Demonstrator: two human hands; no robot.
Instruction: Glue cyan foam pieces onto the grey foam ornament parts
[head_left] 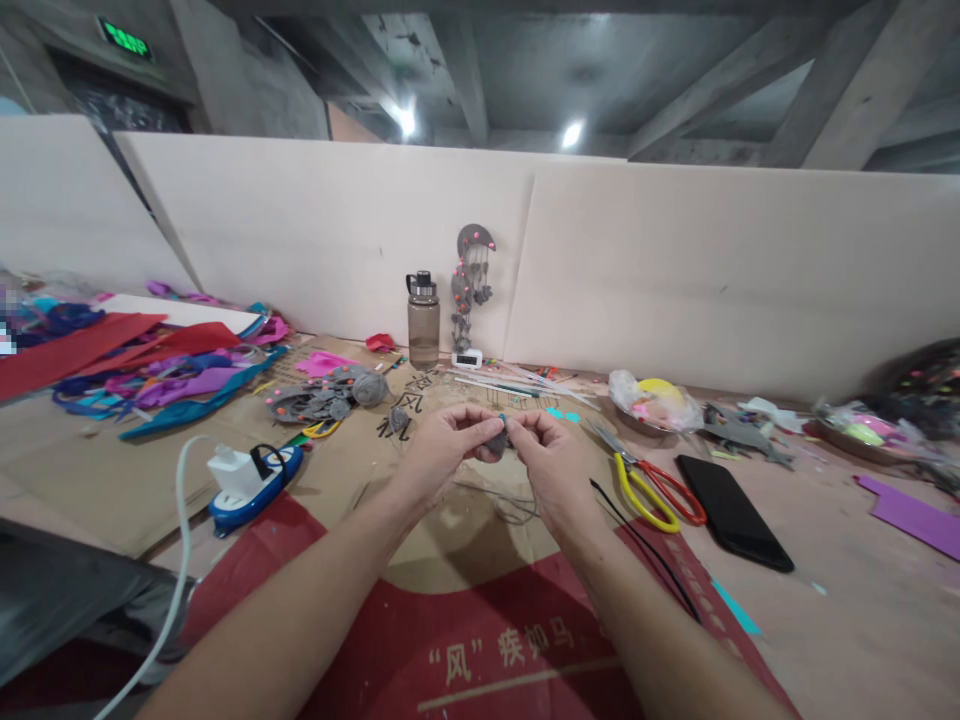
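Between thumb and fingers, my left hand pinches a small grey felt piece with a teal bit at its top. My right hand is closed in a pinch at the upper edge of the same piece, its fingertips almost meeting the left ones. Thin grey thread lies in loops on the cardboard below the hands. To the left are a ball of grey yarn and grey felt shapes with pink-headed pins. Scissors with yellow and red handles lie open beside my right hand.
A black phone lies at the right. On the left sit a blue power strip with a white cable and coloured fabric strips. A water bottle and a grey moon-shaped hanging ornament are by the white board.
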